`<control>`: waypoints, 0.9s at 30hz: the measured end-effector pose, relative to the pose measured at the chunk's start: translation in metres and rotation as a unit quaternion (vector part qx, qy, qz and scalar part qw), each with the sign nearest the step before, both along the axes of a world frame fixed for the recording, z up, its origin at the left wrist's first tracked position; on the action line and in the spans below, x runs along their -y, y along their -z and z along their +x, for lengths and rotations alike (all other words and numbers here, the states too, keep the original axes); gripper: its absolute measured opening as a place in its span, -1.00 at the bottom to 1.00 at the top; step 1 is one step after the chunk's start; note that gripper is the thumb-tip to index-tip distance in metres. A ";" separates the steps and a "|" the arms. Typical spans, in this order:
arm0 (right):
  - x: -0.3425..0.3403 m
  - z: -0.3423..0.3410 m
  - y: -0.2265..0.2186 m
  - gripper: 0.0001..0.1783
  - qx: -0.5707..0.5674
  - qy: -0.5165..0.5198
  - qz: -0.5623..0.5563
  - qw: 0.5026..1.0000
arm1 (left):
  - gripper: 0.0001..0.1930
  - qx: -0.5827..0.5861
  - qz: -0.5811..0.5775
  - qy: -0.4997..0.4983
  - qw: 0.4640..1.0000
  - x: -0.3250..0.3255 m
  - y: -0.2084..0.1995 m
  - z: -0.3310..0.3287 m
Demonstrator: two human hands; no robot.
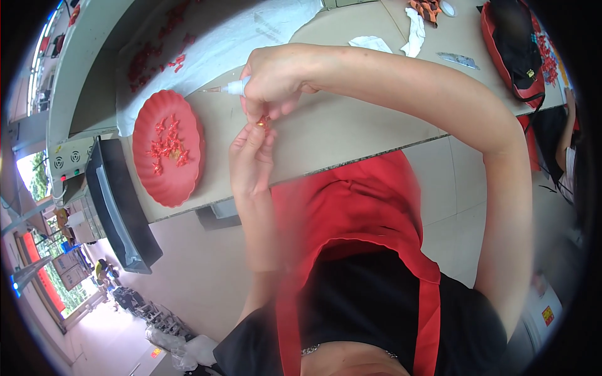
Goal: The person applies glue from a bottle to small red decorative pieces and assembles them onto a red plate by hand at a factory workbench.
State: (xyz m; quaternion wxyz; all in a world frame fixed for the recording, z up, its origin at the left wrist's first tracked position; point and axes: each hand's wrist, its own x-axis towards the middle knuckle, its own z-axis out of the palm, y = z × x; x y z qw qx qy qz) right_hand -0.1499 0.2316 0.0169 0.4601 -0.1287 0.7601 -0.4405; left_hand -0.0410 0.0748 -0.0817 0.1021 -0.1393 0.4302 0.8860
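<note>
My left hand [251,153] is raised over the table's near edge, its fingertips pinching a small shiny red-and-gold piece [262,124]. Just above it, my right hand [273,81] is curled around a small white bottle [234,88] with a thin needle-like tip, which points left. The right fingertips also meet the little piece, so the hands are close together. Most of the bottle is hidden in my right palm. To the left of my hands sits a red scalloped plate [194,147], with several shiny red star-like pieces [168,145] on it.
A white sheet [219,47] bearing more red pieces lies under the machine frame at the back left. A black tray [119,207] hangs off the table's left end. Crumpled tissue [414,34] and a red basket [501,59] are farther right, near another person's arm [567,138].
</note>
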 end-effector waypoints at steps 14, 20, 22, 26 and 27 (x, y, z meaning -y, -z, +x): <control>-0.015 0.014 -0.003 -0.83 -0.006 0.035 -0.051 0.998 | -0.78 -0.017 -0.087 -0.023 0.996 -0.001 -0.009 0.003; -0.036 0.043 0.032 -0.87 -0.169 0.036 -0.234 0.957 | -0.77 -0.104 -0.258 -0.109 0.954 -0.028 -0.039 0.018; -0.043 0.057 0.040 -0.88 -0.244 0.042 -0.291 0.924 | -0.72 -0.151 -0.282 -0.126 0.939 -0.037 -0.046 0.026; -0.056 0.083 0.051 -0.85 -0.285 0.094 -0.366 0.881 | -0.69 -0.264 -0.367 -0.097 0.887 -0.042 -0.042 0.035; -0.058 0.088 0.053 -0.85 -0.289 0.122 -0.384 0.868 | -0.69 -0.261 -0.362 -0.105 0.889 -0.043 -0.041 0.036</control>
